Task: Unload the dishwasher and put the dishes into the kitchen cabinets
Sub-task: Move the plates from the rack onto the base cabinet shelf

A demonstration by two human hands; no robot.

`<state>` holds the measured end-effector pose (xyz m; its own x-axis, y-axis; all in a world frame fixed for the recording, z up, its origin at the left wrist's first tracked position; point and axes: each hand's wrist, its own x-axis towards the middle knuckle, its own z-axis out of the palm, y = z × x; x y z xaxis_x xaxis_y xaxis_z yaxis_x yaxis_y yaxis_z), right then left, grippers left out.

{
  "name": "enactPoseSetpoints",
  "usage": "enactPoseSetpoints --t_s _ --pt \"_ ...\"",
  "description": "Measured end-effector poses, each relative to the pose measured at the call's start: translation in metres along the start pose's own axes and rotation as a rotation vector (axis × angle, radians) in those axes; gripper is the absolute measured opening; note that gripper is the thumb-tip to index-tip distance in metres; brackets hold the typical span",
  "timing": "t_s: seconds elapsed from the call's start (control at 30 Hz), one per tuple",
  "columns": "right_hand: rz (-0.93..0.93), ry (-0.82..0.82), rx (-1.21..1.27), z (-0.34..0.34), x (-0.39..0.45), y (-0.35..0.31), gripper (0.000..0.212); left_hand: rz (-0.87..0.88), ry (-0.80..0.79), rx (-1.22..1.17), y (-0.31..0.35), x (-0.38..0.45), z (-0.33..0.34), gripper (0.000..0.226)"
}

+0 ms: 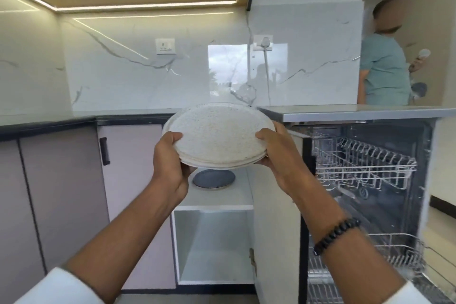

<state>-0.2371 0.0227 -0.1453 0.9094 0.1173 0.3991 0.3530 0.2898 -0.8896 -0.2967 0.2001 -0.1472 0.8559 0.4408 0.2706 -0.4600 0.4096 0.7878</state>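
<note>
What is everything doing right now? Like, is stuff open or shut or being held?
Plates: stacked, held up by both hands.
Left hand: grips the stack's left edge.
Right hand: grips the right edge.
Cabinet: door open, lower shelf bare.
Dark plate: lying flat on the cabinet's upper shelf.
Dishwasher: open, upper rack looks empty.
Plug: in its socket.

speckled white plates [217,134] stacked, tilted, above dark plate [213,178] on cabinet shelf [222,197]
</note>
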Motion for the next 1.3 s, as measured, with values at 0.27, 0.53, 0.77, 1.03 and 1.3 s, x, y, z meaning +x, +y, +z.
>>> enactPoseSetpoints --t_s 0.27,0.53,0.77,1.03,1.3 --pt "0.365 -0.036 0.071 0.031 0.011 0.128 0.024 -0.146 0.166 0.099 -0.074 0.05 -0.103 0.021" --pt "0.617 -0.022 0.159 0.021 0.017 0.258 0.011 -0.372 0.265 0.134 -0.19 0.103 -0.175 0.018" --pt "0.545 0.17 0.204 0.014 0.103 0.325 0.007 -0.39 0.106 0.251 -0.25 0.206 -0.18 0.024" --pt "0.448 0.203 -0.268 0.01 0.234 0.398 0.021 -0.267 0.024 0.785 -0.309 0.356 -0.186 0.027" --pt "0.249 0.273 -0.762 0.0 0.304 0.449 0.06 -0.036 0.031 1.178 -0.371 0.431 -0.193 0.064"
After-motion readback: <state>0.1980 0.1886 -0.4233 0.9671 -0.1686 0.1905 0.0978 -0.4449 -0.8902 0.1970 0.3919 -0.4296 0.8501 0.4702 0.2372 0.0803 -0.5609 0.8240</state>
